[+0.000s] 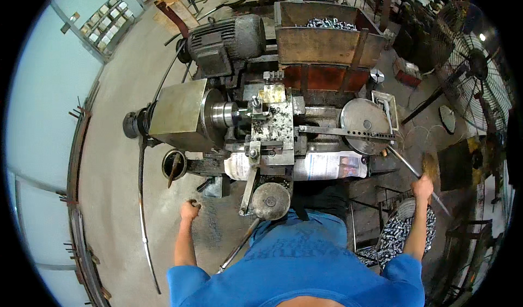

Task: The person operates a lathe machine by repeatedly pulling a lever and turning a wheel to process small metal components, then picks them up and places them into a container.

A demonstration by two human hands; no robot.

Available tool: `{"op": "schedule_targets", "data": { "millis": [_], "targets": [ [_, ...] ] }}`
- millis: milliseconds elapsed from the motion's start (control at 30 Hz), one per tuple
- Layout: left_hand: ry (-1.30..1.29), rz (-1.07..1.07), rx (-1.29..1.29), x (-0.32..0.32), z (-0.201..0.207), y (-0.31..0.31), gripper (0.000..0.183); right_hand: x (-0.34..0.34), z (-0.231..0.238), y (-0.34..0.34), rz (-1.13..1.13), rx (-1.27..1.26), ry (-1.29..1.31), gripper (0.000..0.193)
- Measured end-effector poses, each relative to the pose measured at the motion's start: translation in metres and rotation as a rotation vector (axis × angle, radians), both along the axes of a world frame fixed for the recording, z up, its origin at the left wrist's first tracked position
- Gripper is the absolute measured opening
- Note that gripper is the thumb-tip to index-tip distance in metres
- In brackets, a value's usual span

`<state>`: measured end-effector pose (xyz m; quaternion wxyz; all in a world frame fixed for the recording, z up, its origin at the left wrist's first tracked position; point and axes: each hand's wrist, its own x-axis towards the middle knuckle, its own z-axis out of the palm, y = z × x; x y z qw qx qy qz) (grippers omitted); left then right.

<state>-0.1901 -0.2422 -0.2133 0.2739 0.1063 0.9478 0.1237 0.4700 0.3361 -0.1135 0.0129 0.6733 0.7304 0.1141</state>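
Observation:
At the right, my right hand (pixel 422 188) is wrapped round a long metal lever (pixel 403 163), which runs up to a round plate (pixel 366 123) on the lathe's right end. My left hand (pixel 189 210) is held out beside the machine with its fingers curled. Whatever it may hold is too small to name. Between the hands stands the lathe, with its chuck (pixel 223 114) at the left and a chip-covered tool slide (pixel 275 123) in the middle. A perforated flat bar (pixel 348 132) reaches from the slide across the round plate. Nearest my body is a round disc (pixel 271 201).
Behind the lathe are a motor (pixel 226 37) and a wooden bin (pixel 318 45) of small metal parts. A basket of similar metal parts (pixel 400 233) sits below my right arm. A large fan (pixel 474 62) stands at right. A round pot (pixel 174 164) is near my left hand.

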Motion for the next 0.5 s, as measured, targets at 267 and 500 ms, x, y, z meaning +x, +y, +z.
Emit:
{"op": "schedule_targets", "data": {
  "millis": [267, 500],
  "targets": [
    [-0.172, 0.126, 0.147, 0.03, -0.021, -0.018, 0.04, -0.035, 0.004, -0.149, -0.128, -0.083, 0.193, 0.036],
    [-0.112, 0.156, 0.301, 0.002, -0.018, 0.012, 0.034, -0.054, 0.023, -0.173, -0.16, -0.129, 0.262, 0.037]
  ]
}}
